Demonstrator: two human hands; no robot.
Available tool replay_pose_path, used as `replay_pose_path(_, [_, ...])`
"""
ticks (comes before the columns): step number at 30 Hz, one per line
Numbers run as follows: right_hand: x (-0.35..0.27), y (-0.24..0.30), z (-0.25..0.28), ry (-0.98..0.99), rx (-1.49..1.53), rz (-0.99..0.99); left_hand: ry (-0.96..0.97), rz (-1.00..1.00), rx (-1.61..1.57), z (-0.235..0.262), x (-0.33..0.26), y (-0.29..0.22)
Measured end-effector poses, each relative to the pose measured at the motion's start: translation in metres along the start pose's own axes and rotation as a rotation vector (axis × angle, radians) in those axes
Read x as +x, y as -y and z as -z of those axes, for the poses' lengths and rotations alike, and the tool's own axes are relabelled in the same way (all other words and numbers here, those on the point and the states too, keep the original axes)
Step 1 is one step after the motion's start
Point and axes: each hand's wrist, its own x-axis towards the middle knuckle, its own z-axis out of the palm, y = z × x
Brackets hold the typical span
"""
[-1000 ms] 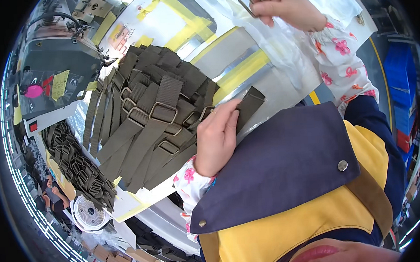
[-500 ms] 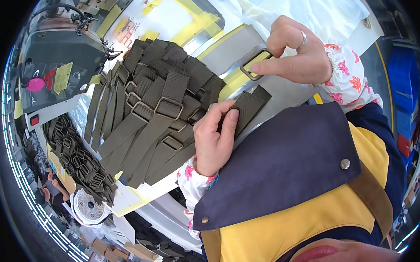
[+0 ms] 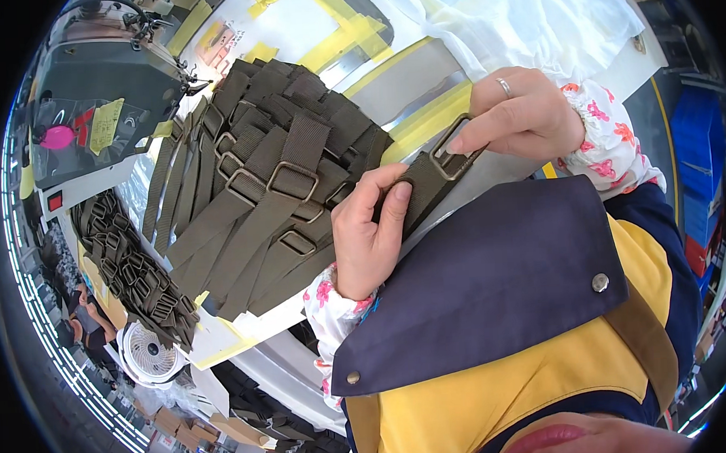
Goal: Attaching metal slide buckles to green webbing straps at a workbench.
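My left hand [image 3: 369, 233] is closed, thumb and fingers pinching a dark olive webbing strap [image 3: 426, 198] near its end. My right hand [image 3: 524, 116] grips a rectangular bronze-coloured metal buckle [image 3: 446, 135] between thumb and fingers. The buckle lies over the strap's end, just right of my left fingertips; whether the webbing passes through its slot, I cannot tell. To the left of my left hand spreads a large pile of similar straps [image 3: 249, 223], several with a metal buckle [image 3: 292, 183] threaded on.
A grey sewing machine [image 3: 82, 101] stands at far left, a small bag and yellow note on it. Below it hangs a bundle of straps with buckles [image 3: 130, 269]. A white fan [image 3: 151, 353] is at lower left. White translucent sheeting [image 3: 524, 25] covers the back right.
My right hand has brought the buckle down and slightly right, from above the strap onto its end. My left hand keeps its pinch on the strap, nearly in place.
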Motion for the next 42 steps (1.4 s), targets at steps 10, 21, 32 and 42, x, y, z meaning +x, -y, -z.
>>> replay_pose_path(10, [-0.003, -0.007, -0.01, 0.153, 0.587, -0.454, 0.057, -0.092, 0.023, 0.0, 0.003, -0.01])
replay_pose_path(21, [0.005, -0.005, -0.007, -0.101, 0.7, -0.843, 0.119, -0.121, 0.097, -0.001, 0.002, -0.006])
replay_pose_path(32, [0.002, 0.009, -0.001, 0.028, 0.671, -0.71, 0.174, -0.062, 0.128, 0.002, 0.004, -0.005])
replay_pose_path(42, [0.002, 0.014, -0.016, 0.02, 0.932, -0.87, 0.041, 0.002, 0.071, 0.0, 0.0, -0.009])
